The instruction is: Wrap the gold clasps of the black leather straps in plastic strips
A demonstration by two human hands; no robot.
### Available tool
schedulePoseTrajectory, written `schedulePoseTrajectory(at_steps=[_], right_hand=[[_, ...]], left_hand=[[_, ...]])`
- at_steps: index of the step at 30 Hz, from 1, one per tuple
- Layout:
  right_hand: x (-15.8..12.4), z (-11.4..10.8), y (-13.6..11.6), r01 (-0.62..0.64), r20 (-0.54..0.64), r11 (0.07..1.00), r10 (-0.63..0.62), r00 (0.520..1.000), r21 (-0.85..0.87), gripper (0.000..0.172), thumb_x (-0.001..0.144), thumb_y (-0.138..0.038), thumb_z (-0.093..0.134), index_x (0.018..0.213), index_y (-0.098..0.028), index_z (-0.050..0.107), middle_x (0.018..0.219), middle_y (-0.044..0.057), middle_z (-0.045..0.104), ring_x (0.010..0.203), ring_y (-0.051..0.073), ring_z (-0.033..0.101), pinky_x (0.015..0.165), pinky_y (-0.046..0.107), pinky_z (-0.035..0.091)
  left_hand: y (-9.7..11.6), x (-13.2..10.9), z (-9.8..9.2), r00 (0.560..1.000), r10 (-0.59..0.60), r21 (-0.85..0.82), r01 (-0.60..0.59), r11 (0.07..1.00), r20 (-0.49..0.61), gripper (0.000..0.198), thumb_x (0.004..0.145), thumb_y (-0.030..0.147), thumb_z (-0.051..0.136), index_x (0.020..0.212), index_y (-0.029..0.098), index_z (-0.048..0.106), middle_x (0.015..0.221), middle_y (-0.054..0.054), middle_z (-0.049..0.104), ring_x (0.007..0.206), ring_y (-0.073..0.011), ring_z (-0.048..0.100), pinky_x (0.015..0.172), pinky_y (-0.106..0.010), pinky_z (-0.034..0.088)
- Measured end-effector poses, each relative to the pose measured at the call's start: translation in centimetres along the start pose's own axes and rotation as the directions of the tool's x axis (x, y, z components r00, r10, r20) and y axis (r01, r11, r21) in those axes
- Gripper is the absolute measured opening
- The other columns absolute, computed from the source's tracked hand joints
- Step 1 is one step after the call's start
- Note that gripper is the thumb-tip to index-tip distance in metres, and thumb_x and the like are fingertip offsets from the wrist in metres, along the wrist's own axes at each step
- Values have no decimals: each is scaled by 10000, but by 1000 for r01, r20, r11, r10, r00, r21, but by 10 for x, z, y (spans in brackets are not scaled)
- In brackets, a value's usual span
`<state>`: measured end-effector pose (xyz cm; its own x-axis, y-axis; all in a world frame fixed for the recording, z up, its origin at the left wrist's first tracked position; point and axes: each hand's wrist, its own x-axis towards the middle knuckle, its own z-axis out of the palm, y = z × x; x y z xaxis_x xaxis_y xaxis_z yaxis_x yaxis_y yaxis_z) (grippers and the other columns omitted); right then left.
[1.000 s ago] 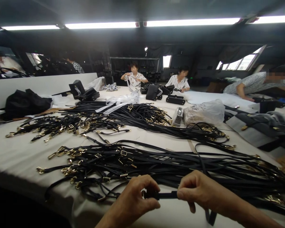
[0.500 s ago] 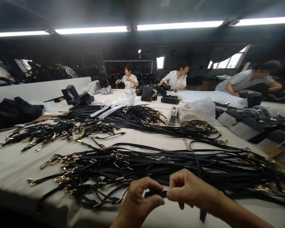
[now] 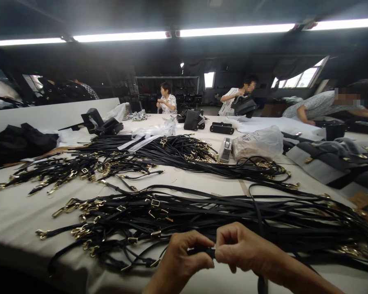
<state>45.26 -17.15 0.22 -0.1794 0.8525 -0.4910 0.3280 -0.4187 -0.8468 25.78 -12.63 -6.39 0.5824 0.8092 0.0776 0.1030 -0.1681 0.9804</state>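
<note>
Low in the middle of the view, my left hand [image 3: 184,255] is curled with thumb and fingers closed on a black strap [image 3: 210,252]. Right against it, my right hand [image 3: 237,247] pinches the same strap between thumb and bent fingers. Only a short dark piece shows between the two hands; its exact form is hidden by the fingers. A length of strap hangs below my right wrist. Just beyond my hands lies a pile of black straps [image 3: 199,206] with gold buckles [image 3: 155,202] and gold clasps [image 3: 43,234] at the ends.
Behind lies another strap heap [image 3: 159,153] with white strips on top. A tape dispenser [image 3: 225,150] stands beside a plastic bag [image 3: 257,143]. Black handbags [image 3: 194,119] sit farther back and at right, with black cloth [image 3: 23,143] at left. Several co-workers are around the table.
My hands stay almost in place, still closed on the strap. At the back, one co-worker has lifted a black handbag, and another has brought both hands together. The view has shifted slightly.
</note>
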Motion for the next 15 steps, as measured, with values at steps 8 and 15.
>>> schedulePoseTrajectory(at_steps=[8, 15], right_hand=[[8, -1, 7, -59, 67, 997, 62, 996, -56, 100, 637, -240, 672, 631, -148, 633, 450, -60, 505, 404, 42, 350, 389, 159, 207], [8, -5, 18, -8, 156, 993, -11, 988, 119, 339, 799, -473, 641, 790, -135, 655, 580, -29, 622, 352, 21, 325, 353, 151, 194]], left_hand=[[10, -2, 6, 992, -122, -28, 122, 992, 8, 147, 580, 141, 870, 650, 176, 746, 602, 38, 704, 613, -129, 599, 582, -205, 416], [2, -4, -1, 972, 231, 192, -218, 957, -45, 47, 795, 188, 733, 831, 200, 762, 764, -20, 769, 690, -156, 691, 683, -215, 493]])
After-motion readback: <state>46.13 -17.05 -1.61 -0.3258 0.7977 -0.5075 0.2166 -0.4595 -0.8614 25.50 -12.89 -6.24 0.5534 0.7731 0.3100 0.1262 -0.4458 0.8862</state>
